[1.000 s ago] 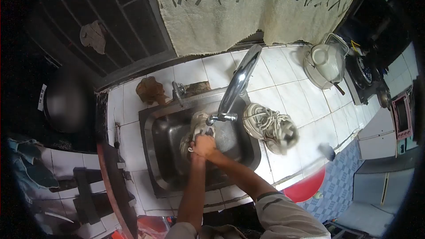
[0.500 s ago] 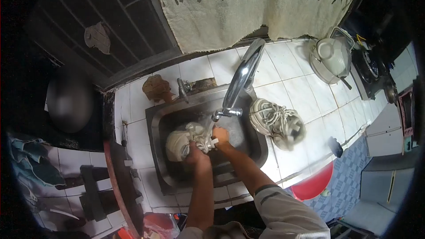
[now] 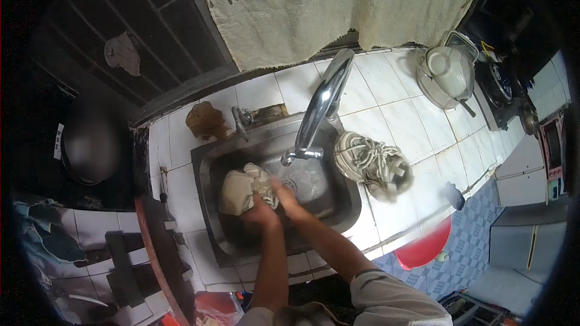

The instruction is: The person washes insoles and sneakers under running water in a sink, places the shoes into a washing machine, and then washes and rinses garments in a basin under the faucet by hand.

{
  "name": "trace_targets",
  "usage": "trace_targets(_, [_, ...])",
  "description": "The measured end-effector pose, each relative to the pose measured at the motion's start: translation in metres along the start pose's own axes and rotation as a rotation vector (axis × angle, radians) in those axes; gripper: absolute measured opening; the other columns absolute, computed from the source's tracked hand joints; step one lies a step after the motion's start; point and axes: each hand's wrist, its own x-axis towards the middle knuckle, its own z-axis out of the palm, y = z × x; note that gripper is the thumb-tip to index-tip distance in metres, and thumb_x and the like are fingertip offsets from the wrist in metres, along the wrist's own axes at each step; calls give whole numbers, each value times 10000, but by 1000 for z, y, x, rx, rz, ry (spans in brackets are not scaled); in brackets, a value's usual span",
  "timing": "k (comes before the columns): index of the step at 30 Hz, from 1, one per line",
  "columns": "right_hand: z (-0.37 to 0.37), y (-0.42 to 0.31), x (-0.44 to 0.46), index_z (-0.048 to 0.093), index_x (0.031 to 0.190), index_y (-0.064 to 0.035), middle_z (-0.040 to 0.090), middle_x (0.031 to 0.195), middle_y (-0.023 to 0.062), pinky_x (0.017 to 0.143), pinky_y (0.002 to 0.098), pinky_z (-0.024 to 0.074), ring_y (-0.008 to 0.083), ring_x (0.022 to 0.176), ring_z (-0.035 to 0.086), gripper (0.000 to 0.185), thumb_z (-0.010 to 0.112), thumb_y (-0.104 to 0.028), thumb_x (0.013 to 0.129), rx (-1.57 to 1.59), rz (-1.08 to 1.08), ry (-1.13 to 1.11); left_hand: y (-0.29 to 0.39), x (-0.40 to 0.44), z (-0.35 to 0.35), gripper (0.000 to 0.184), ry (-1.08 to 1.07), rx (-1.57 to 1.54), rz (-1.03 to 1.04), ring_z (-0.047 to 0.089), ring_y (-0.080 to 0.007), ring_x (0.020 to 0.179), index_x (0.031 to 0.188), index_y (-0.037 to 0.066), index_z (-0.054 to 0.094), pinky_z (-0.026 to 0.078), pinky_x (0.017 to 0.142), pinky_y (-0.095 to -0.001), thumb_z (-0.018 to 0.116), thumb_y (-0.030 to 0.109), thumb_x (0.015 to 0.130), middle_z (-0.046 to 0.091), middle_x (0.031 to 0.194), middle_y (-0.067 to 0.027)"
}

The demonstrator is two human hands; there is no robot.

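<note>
A cream sneaker (image 3: 238, 191) with pale laces is held low over the left half of the metal sink (image 3: 329, 229). My left hand (image 3: 263, 210) grips its near side, thumb up by the laces. My right hand (image 3: 285, 198) is closed at the lace end of the sneaker; its fingers are partly hidden and a little blurred. Above the sink arches a chrome faucet (image 3: 323, 99), its spout just beyond my right hand. A second laced sneaker (image 3: 368, 160) lies on the counter against the sink's right edge.
White tiles (image 3: 417, 139) surround the sink. A brown crumpled cloth (image 3: 205, 121) and a small tap (image 3: 240, 122) sit behind it on the left. Stacked bowls (image 3: 446, 75) stand at the back right beside a stove (image 3: 498, 93). Below the counter, a red basin (image 3: 426, 244) is partly visible.
My right hand has moved left from below the spout onto the sneaker's lace end. The sneaker has turned slightly, still in my left hand. The camera view has shifted a little.
</note>
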Motion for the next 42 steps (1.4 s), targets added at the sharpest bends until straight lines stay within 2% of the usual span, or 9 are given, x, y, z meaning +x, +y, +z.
trace_targets(1, [2, 1, 3, 516, 1036, 47, 558, 996, 163, 767, 367, 435, 286, 896, 545, 529, 587, -393, 750, 165, 150, -108, 1, -3, 0, 601, -42, 29, 299, 525, -279, 980, 1136, -79, 378, 433, 850, -374, 685, 102, 652, 500, 1101, -202])
trace_targets(11, [-47, -8, 55, 501, 1066, 21, 575, 989, 143, 849, 363, 437, 239, 913, 564, 354, 386, -223, 838, 670, 133, -780, 31, -55, -6, 702, -515, 16, 444, 357, -320, 1122, 1184, -69, 249, 264, 962, -405, 685, 109, 663, 349, 1181, -221])
trace_targets(13, [-61, -32, 43, 498, 1077, 13, 567, 1014, 148, 864, 377, 428, 259, 921, 561, 343, 385, -203, 837, 732, 455, -770, 46, -59, -16, 695, -590, -36, 531, 339, -341, 1138, 1208, -80, 230, 244, 971, -422, 653, 126, 697, 328, 1207, -240])
trace_targets(15, [-73, -45, 28, 490, 1089, 8, 564, 1025, 155, 854, 390, 435, 278, 925, 559, 362, 422, -210, 809, 524, 56, -714, 72, -58, -23, 738, -570, 380, 814, 246, -430, 1189, 1244, -92, 185, 162, 1009, -450, 604, 193, 708, 278, 1233, -313])
trace_targets(22, [-117, -21, 52, 515, 1061, -9, 578, 1009, 131, 828, 387, 457, 243, 891, 577, 345, 481, -241, 807, 658, 340, -662, 69, -37, 38, 499, -1318, 566, 303, 310, -336, 1196, 1212, 12, 392, 180, 1018, -419, 408, 324, 822, 405, 1228, -209])
trace_targets(25, [-126, -29, 51, 544, 1000, -8, 585, 973, 132, 796, 378, 472, 258, 860, 580, 296, 487, -223, 806, 410, 344, -725, 104, -20, 51, 430, -1135, 953, 561, 350, -367, 1153, 1130, 67, 482, 273, 967, -419, 356, 355, 837, 392, 1252, -184])
trace_targets(29, [-124, -20, 48, 543, 1004, -10, 586, 970, 130, 791, 382, 474, 257, 857, 582, 299, 490, -228, 806, 327, 375, -723, -2, 34, 89, 450, -1365, 554, 662, 343, -364, 1164, 1100, 76, 512, 283, 962, -412, 368, 407, 830, 372, 1282, -149])
trace_targets(35, [-112, -22, 51, 541, 1010, -13, 588, 966, 128, 783, 388, 477, 256, 852, 584, 304, 495, -234, 806, 317, 403, -728, -7, 52, 81, 472, -1210, 539, 93, 465, -346, 1058, 1065, 89, 527, 352, 902, -377, 397, 471, 819, 528, 1093, -181])
trace_targets(42, [-70, -41, 60, 538, 1017, -17, 590, 961, 124, 774, 395, 480, 254, 846, 586, 310, 500, -241, 806, 344, 442, -812, -62, 90, 70, 611, -1050, 683, 87, 404, -325, 1138, 1189, 107, 449, 292, 958, -390, 377, 571, 797, 432, 1229, -168])
